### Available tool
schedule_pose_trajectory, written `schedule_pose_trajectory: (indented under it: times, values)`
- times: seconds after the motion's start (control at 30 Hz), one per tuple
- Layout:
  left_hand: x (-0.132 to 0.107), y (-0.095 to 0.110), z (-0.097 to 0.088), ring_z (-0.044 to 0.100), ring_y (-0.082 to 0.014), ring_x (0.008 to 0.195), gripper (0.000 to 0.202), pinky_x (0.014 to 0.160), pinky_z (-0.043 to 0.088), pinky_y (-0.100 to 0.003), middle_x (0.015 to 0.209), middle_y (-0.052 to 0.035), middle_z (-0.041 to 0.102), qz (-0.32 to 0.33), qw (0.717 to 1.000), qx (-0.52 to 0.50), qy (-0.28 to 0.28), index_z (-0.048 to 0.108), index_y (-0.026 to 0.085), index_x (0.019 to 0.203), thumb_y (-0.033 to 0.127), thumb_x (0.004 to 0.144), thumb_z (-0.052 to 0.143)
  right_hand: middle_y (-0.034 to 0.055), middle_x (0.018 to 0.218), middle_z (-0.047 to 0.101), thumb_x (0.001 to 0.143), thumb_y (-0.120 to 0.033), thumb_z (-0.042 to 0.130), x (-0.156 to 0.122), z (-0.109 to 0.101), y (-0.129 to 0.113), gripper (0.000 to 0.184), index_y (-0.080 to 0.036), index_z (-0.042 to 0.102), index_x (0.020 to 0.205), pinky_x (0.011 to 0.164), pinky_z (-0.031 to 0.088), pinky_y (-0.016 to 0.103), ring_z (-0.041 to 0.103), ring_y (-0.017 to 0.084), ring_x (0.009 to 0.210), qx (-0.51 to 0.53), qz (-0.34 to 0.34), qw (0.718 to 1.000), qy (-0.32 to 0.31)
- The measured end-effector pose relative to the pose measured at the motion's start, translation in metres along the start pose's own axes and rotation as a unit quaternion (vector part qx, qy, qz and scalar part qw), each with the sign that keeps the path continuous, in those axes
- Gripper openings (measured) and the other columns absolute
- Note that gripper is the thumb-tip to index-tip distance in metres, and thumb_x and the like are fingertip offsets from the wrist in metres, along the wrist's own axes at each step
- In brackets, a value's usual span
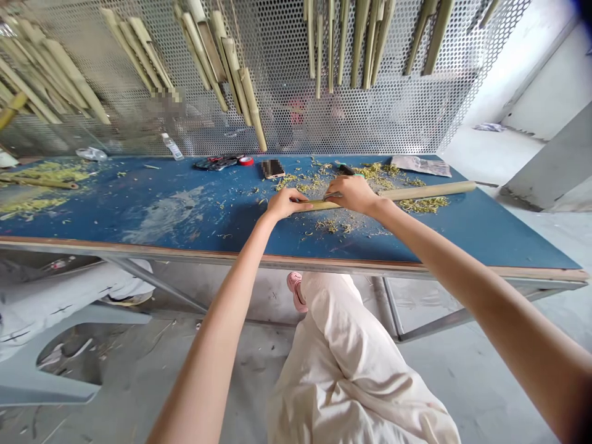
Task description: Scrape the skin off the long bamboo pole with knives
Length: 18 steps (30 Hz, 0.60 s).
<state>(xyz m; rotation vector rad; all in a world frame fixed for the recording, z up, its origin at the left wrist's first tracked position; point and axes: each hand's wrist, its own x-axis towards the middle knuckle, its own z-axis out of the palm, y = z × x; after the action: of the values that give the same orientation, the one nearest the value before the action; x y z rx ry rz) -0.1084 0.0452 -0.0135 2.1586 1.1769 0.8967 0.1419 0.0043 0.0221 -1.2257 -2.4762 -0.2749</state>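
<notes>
Across the blue tabletop (pixel 152 209), a long pale bamboo tube (pixel 425 192) lay roughly level, running from between the person's hands out to the right. The left hand (pixel 287 204) was closed over the tube's left end, its fingers curled around it. The right hand (pixel 351 193) gripped the tube just beside the left, and a thin metal edge (pixel 332 195), perhaps a small blade, showed under its fingers, though it was too small to tell for sure. Yellow-green bamboo shavings (pixel 422 205) lay scattered around both hands. Just beyond the right hand lay a black-handled tool (pixel 345 169); farther left were a smartphone (pixel 272 168), a roll of red tape (pixel 245 161) and a plastic bottle (pixel 172 147). Bamboo strips (pixel 235 80) hung against a perforated metal panel (pixel 398 105) behind the tabletop. Below its front edge showed the person's cream trousers (pixel 342 364).
</notes>
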Motion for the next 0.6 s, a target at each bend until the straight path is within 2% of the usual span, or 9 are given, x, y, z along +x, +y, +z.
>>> schedule_pose_trajectory:
  times: [0.17,0.43,0.5,0.6]
  values:
    - [-0.001,0.001,0.002,0.065,-0.0226,0.087,0.047,0.08,0.048,-0.034,0.093,-0.0081,0.075,0.02,0.999,0.032,0.013,0.081,0.021,0.089,0.062,0.066,0.086,0.0064,0.103,0.077,0.094,-0.03,0.059,-0.017,-0.001,0.016,0.025,-0.022,0.082,0.101,0.071,0.041,0.032,0.066,0.025,0.1,0.001,0.022,0.999,0.023]
    - [-0.001,0.001,0.0,0.064,-0.019,0.08,0.033,0.073,0.044,-0.03,0.088,-0.0056,0.074,0.012,0.999,0.035,0.0,0.08,0.02,0.085,0.05,0.072,0.086,0.0095,0.1,0.076,0.095,-0.024,0.057,0.027,0.011,-0.023,0.024,-0.02,0.08,0.098,0.071,0.039,0.034,0.064,0.026,0.098,-0.025,-0.044,0.999,0.005]
    - [-0.002,0.002,-0.001,0.064,-0.0192,0.081,0.031,0.073,0.043,-0.03,0.089,-0.0057,0.074,0.013,0.999,0.041,-0.008,0.08,0.02,0.086,0.049,0.074,0.085,0.0082,0.1,0.076,0.095,-0.024,0.057,0.028,0.012,-0.022,0.023,-0.021,0.08,0.097,0.071,0.037,0.034,0.063,0.025,0.097,-0.022,-0.052,0.998,-0.002]
    - [-0.002,0.002,-0.002,0.065,-0.0209,0.084,0.034,0.074,0.044,-0.032,0.092,-0.006,0.075,0.018,0.999,0.048,-0.005,0.081,0.022,0.09,0.05,0.072,0.086,0.0051,0.1,0.077,0.096,-0.028,0.059,0.014,0.01,-0.009,0.022,-0.023,0.08,0.098,0.071,0.038,0.032,0.063,0.022,0.096,0.004,-0.056,0.998,0.007]
